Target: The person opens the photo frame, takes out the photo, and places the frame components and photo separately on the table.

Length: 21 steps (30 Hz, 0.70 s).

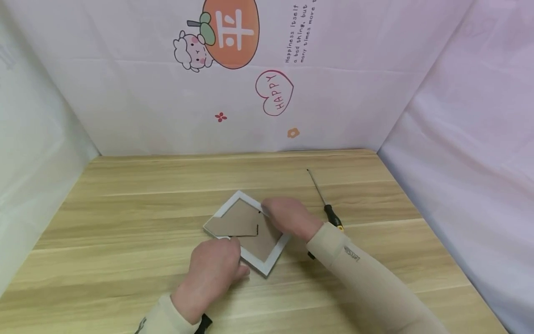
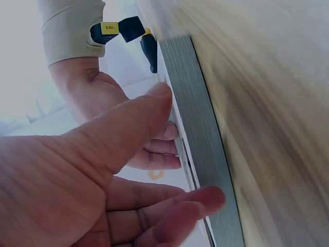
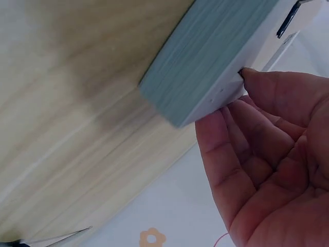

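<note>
A picture frame [image 1: 265, 267] lies back up on the table, with white borders and grey-green sides. Its brown backing board [image 1: 238, 220] overlaps the border at the left corner and carries a thin black outline. My left hand [image 1: 214, 264] grips the frame's near-left side. In the left wrist view its fingertips [image 2: 211, 198] touch the grey side while the thumb is at the upper edge. My right hand [image 1: 289, 215] pinches the frame at the far-right side. In the right wrist view the thumb rests on the back near a corner, with the other fingers against the edge.
A screwdriver [image 1: 331, 215] with a black and yellow handle lies right of the frame, partly behind the right sleeve [image 1: 367, 278], its shaft towards the back. White printed cloth [image 1: 167, 116] rises behind the wood-grain table [image 1: 133, 208] and along both sides.
</note>
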Each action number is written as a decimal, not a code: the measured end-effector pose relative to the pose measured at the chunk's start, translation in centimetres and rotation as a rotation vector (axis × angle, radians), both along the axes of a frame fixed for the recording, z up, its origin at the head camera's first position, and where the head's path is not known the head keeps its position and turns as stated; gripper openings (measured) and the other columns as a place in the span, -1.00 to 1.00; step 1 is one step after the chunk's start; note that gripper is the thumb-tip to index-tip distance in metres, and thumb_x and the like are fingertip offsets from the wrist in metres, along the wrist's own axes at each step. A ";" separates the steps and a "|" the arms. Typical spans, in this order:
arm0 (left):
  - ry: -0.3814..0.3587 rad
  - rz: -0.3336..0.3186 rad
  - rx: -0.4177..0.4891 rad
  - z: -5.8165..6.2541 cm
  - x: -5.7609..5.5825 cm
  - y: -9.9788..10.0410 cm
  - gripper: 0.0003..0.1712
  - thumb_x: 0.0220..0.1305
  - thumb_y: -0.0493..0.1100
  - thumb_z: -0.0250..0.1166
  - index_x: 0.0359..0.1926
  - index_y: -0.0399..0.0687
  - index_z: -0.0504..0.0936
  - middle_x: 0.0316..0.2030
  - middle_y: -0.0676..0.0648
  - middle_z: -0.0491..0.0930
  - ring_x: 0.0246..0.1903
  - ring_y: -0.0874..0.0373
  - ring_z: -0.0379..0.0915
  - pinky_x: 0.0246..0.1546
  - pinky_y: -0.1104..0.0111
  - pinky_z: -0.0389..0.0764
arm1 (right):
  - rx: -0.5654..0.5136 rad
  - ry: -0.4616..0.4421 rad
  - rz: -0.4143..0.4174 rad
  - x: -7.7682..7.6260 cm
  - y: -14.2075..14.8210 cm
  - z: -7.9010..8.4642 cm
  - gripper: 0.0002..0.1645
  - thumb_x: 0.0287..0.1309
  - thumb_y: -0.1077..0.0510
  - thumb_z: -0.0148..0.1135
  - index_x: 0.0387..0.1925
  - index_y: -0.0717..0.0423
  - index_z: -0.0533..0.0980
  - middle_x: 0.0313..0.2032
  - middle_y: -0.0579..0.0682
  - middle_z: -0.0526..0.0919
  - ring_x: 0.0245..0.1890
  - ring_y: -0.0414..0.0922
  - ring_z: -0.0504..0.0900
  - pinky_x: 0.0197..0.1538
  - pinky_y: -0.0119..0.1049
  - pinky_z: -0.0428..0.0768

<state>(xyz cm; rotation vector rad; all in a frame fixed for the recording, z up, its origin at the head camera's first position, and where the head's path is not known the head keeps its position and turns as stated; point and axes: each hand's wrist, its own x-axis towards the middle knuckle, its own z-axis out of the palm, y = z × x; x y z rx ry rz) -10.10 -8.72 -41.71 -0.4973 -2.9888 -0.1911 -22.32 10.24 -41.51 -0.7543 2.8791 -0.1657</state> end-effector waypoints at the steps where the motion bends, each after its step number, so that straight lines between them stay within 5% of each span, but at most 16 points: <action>1: 0.023 -0.010 0.001 0.0 -0.1 -0.1 -0.42 -0.21 0.23 0.50 -0.60 -0.06 0.37 -0.75 0.05 0.28 -0.75 0.16 0.23 -0.81 0.23 0.31 | 0.014 -0.001 0.002 -0.1 -0.1 0.0 -0.75 0.37 0.19 -0.05 -0.15 -0.01 0.58 -0.43 -0.17 0.57 -0.47 -0.24 0.49 -0.33 -0.29 0.54; 6: 0.169 -0.067 -0.014 -0.1 -0.8 -0.7 -0.33 -0.32 0.29 0.54 -0.55 -0.10 0.41 -0.67 0.03 0.27 -0.66 0.13 0.26 -0.72 0.28 0.36 | 0.039 0.018 0.040 -0.6 -0.4 0.0 -0.68 0.36 0.23 -0.05 -0.02 -0.03 0.58 -0.29 -0.13 0.67 -0.39 -0.24 0.53 -0.23 -0.26 0.58; 11: 0.234 -0.099 -0.045 0.1 -1.2 -1.2 -0.12 -0.42 0.40 0.54 -0.36 -0.27 0.49 -0.58 -0.04 0.30 -0.57 0.08 0.25 -0.58 0.30 0.35 | 0.046 0.031 0.073 -0.9 -0.5 0.0 -0.62 0.33 0.25 0.01 0.09 -0.07 0.57 -0.17 -0.11 0.70 -0.26 -0.23 0.58 -0.13 -0.25 0.59; 17: 0.224 -0.098 -0.038 -0.1 -1.6 -1.4 0.26 -0.46 0.49 0.49 0.05 -0.48 0.49 -0.24 -0.29 0.56 -0.31 -0.09 0.43 -0.29 0.19 0.52 | 0.017 0.037 0.098 -0.9 -0.5 0.2 -0.57 0.32 0.22 0.10 0.19 -0.08 0.54 0.06 -0.07 0.67 -0.01 -0.14 0.61 0.07 -0.18 0.56; 21: 0.148 -0.094 -0.015 -0.2 -2.0 -1.4 0.41 -0.44 0.53 0.46 0.22 -0.52 0.39 0.18 -0.49 0.42 0.10 -0.28 0.39 0.09 0.04 0.48 | 0.020 0.049 0.110 -0.9 -0.6 0.2 -0.58 0.32 0.20 0.11 0.18 -0.13 0.55 0.09 -0.13 0.66 0.02 -0.18 0.59 0.10 -0.19 0.54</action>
